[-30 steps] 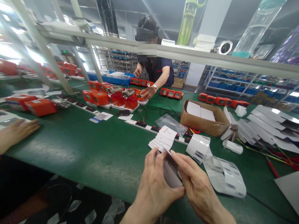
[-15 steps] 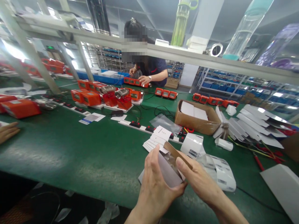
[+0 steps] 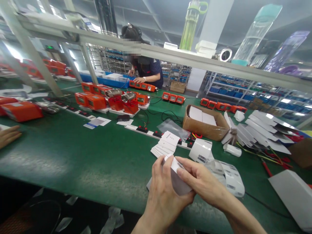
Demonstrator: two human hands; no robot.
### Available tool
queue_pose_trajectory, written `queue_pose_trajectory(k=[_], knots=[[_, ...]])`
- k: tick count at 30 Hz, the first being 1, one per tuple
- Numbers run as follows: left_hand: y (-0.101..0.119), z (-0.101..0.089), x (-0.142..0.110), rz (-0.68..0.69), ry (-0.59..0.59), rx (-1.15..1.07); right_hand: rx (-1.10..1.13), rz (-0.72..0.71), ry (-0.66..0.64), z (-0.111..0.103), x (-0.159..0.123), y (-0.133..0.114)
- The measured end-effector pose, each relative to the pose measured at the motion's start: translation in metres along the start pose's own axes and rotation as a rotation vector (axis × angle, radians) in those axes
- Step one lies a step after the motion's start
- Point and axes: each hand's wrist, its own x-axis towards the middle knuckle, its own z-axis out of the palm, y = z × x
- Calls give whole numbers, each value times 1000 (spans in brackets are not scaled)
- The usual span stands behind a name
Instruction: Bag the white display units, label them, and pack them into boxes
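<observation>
A small white cardboard box point(image 3: 179, 182) is held above the near side of the green bench. My left hand point(image 3: 163, 191) wraps round it, thumb beneath and fingers over the far edge. On the box's right side my right hand point(image 3: 203, 180) is closed, its thumb and fingers pressing the top end, where the flap lies down. The inside of the box is hidden. Just beyond it lies a fanned stack of white leaflets point(image 3: 168, 143). A strip of printed labels point(image 3: 230, 178) curls to the right of my hands.
A brown carton point(image 3: 207, 128) with white boxes stands behind the labels. Flattened white cartons point(image 3: 264, 130) lie at right, near a white box point(image 3: 292, 195). Orange devices point(image 3: 91, 100) and a power strip point(image 3: 136, 128) occupy the bench. A co-worker point(image 3: 148, 71) sits opposite; another person's hand point(image 3: 9, 136) shows at left.
The brown open flap of the white box has been folded down, covering the opening. My right hand has moved slightly inward onto the top. The co-worker opposite has shifted left.
</observation>
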Motion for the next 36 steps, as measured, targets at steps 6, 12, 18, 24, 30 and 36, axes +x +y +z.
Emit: queue_pose_trajectory(k=[6, 12, 18, 24, 30, 36], knots=[[-3, 1, -1, 0, -4, -5, -239, 34, 44, 2, 1, -13], [0, 2, -2, -17, 36, -31, -298, 61, 116, 5, 5, -14], [2, 0, -5, -3, 110, -51, -323, 84, 69, 3, 6, -20], [2, -1, -6, -42, 42, -63, -745, 71, 127, 14, 4, -34], [2, -2, -6, -86, 13, -87, -1150, 81, 23, 24, 9, -36], [-2, -8, -5, -39, 16, -48, -859, 28, 24, 22, -9, -27]])
